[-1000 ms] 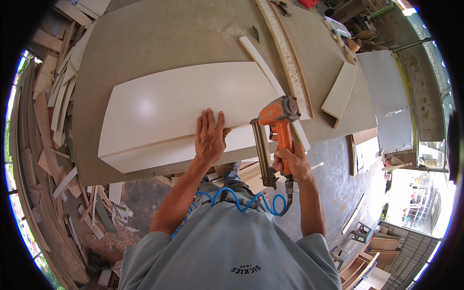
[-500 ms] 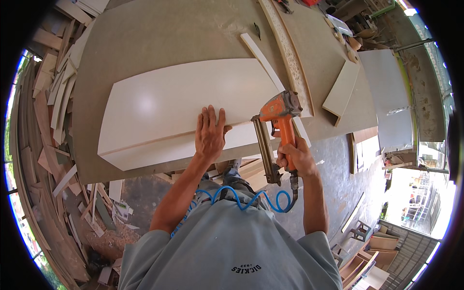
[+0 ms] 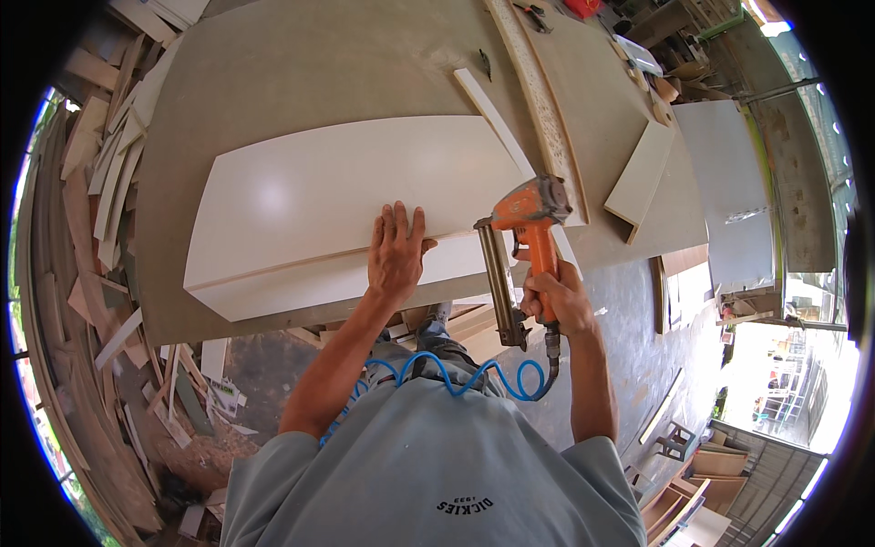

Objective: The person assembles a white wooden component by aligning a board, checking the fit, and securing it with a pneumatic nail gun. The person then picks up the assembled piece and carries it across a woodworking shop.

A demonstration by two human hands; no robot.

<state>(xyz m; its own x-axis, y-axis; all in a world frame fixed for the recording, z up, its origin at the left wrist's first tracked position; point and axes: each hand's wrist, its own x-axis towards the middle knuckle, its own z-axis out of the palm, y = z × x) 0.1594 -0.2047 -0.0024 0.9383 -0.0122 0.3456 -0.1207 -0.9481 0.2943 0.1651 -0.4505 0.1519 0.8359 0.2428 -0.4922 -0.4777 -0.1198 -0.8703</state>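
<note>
A white box-like panel piece (image 3: 346, 182) lies on the workbench in front of me, its front face turned toward me. My left hand (image 3: 397, 251) rests on its near top edge, fingers stretched over the top and thumb out to the right. With my right hand (image 3: 563, 301) I grip the handle of an orange nail gun (image 3: 529, 208), held upright at the panel's right end. Its long magazine hangs down on the left side. From the base of the handle a coiled blue air hose (image 3: 447, 374) runs across my waist. Whether the nose touches the panel I cannot tell.
A narrow white strip (image 3: 492, 118) and a long board (image 3: 538, 100) lie beyond the panel's right end. Farther right on the workbench (image 3: 301, 68) is a pale L-shaped piece (image 3: 641, 173). Scrap wood (image 3: 114, 201) is heaped at the left. A small stool (image 3: 676, 441) stands lower right.
Both hands, the nail gun and the panel keep almost the same places. The view has shifted very slightly.
</note>
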